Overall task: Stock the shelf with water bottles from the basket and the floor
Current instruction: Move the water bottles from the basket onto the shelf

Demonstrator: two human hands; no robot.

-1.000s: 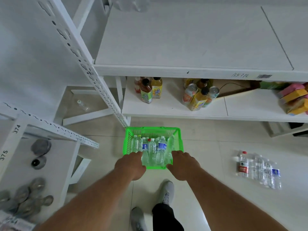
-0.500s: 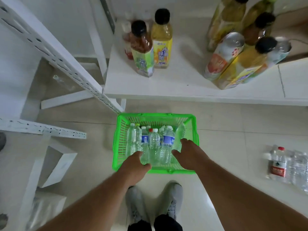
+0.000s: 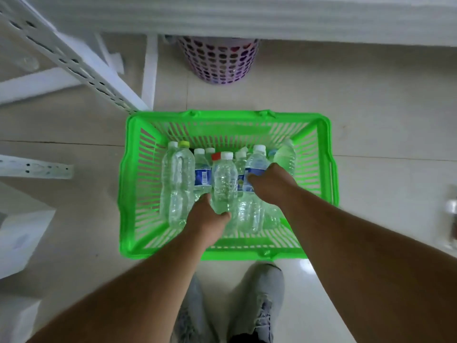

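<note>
A bright green basket (image 3: pixel 128 184) stands on the tiled floor, holding several clear water bottles. My left hand (image 3: pixel 206 221) grips the lower part of a clear white-capped bottle (image 3: pixel 223 179) in the middle of the basket. My right hand (image 3: pixel 268 185) is wrapped around a blue-labelled white-capped bottle (image 3: pixel 256 163) just to its right. More bottles (image 3: pixel 178 184) fill the basket's left side. The white shelf's front edge (image 3: pixel 247 18) runs along the top of the view.
A purple perforated bin (image 3: pixel 218 60) sits under the shelf, behind the basket. A slanted white perforated shelf upright (image 3: pixel 81 68) crosses the upper left. One bottle on the floor (image 3: pixel 451 219) shows at the right edge. My grey shoes (image 3: pixel 230 308) stand right before the basket.
I have bent much lower over the basket. Both hands dropped from its near rim into it and closed around two bottles. The drinks on the shelf left the view.
</note>
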